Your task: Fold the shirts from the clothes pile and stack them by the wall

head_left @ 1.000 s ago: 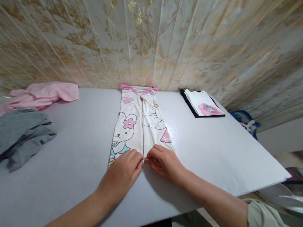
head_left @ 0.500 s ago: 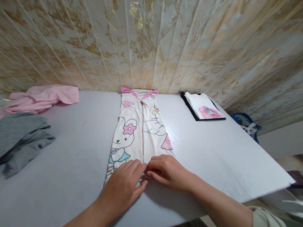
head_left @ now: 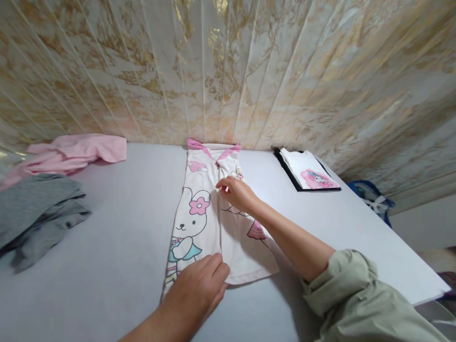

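A white garment point(head_left: 199, 212) printed with a cartoon rabbit and pink flowers lies folded into a long narrow strip down the middle of the pale table point(head_left: 114, 245). My left hand point(head_left: 197, 292) rests flat on its near bottom edge, fingers stretched out. Farther up, my right hand point(head_left: 236, 193) sits on the middle seam, fingers curled and pinching the cloth. A light green sleeve covers my right forearm.
A pink garment point(head_left: 72, 152) and a grey garment point(head_left: 31, 213) lie crumpled at the table's left. At the back right, a folded white shirt with a pink print point(head_left: 306, 169) rests on a dark board. A blue bag point(head_left: 371, 198) sits beyond the right edge. The marbled wall stands behind.
My right hand has left the bottom hem and moved up along the middle seam toward the collar. The left hand has stayed on the near edge.
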{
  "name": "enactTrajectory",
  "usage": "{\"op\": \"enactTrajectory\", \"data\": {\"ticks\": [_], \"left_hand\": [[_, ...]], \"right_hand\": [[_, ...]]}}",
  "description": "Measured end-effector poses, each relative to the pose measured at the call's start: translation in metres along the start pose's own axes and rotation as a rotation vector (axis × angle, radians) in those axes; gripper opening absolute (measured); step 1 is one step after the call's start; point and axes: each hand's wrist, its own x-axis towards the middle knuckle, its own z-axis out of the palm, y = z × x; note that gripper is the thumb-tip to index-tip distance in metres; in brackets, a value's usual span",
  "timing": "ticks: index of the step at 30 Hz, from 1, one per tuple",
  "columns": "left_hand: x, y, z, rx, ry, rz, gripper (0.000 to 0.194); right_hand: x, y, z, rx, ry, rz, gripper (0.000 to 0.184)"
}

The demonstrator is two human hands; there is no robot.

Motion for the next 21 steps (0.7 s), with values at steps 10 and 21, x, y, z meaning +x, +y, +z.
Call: {"op": "enactTrajectory", "data": {"ticks": [10,21], "left_hand": [[-0.002,0.001,0.0,-0.092,-0.081,-0.058,0.018],[0.001,0.001,-0.007,-0.156,-0.209,-0.112,0.015]], "right_hand": [[0.042,-0.009,0.018,-0.115,-0.046,0.392,0.019],[0.047,0.002,0.015,-0.093,0.026,0.425,0.012]]}}
